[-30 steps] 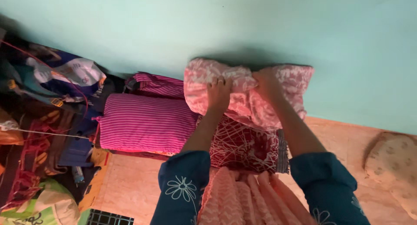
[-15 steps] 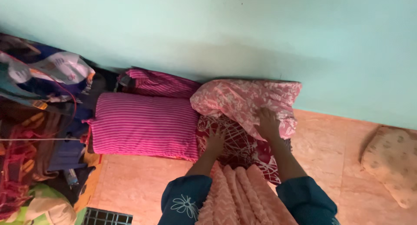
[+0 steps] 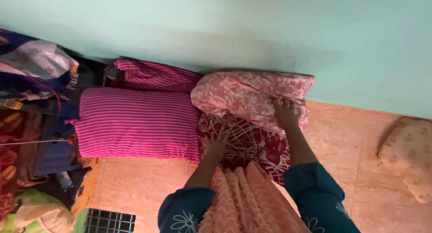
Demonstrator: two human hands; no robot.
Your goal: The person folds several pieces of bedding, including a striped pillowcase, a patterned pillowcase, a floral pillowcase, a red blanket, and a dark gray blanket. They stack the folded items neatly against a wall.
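A pink floral pillow lies against the green wall on top of a dark red patterned pillow. My right hand grips the pink pillow's front right edge. My left hand lies flat with fingers spread on the left part of the dark red pillow. A pink-striped pillow sits directly to the left, touching both. A peach ridged cloth hangs between my blue sleeves.
A second striped pillow lies behind the first. A pile of clothes and bags fills the left side. A cream patterned cushion lies on the tiled floor at right. The green wall runs behind.
The pink floral pillow was held up in both hands and has been set down on the dark red pillow. My left hand let go and moved down onto the red pillow.
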